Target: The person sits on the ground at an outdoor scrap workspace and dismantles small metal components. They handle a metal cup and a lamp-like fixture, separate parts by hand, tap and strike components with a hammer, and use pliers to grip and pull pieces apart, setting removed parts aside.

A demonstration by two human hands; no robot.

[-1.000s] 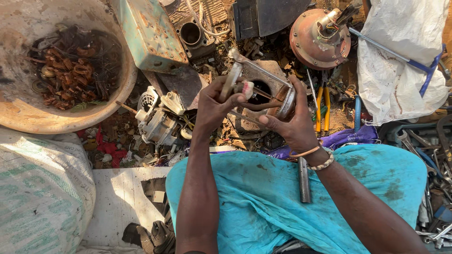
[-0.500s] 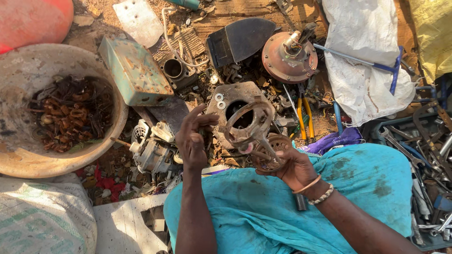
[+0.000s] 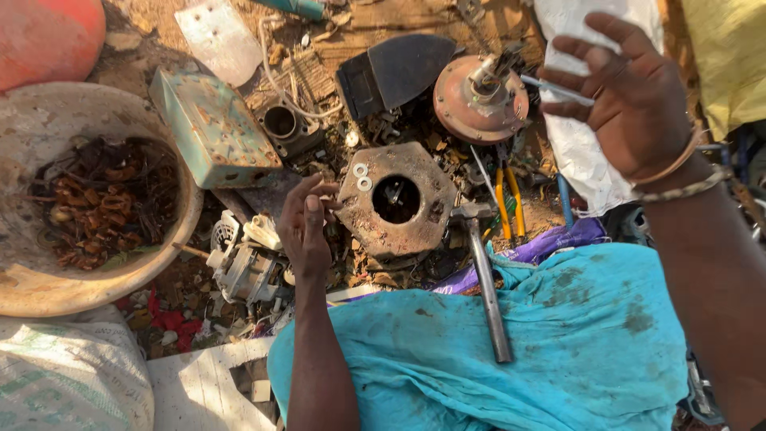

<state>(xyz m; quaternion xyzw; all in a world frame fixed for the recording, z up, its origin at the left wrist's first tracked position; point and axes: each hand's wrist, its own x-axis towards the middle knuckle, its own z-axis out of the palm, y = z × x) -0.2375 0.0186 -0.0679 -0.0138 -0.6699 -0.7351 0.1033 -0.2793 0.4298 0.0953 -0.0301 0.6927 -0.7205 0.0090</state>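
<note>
Dusty ground is full of scrap metal. A rusty plate point(image 3: 396, 199) with a round hole lies flat there. Left hand point(image 3: 307, 227) touches its edge, fingers bent. Right hand point(image 3: 630, 92) is up, spread, empty. Hammer point(image 3: 484, 275) waits close.

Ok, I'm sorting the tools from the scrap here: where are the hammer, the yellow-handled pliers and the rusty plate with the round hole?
hammer point(image 3: 488, 299): head view, middle of its metal handle.
yellow-handled pliers point(image 3: 508, 201): head view, between the two yellow grips.
rusty plate point(image 3: 423, 179): head view, flat face right of the hole.
</note>
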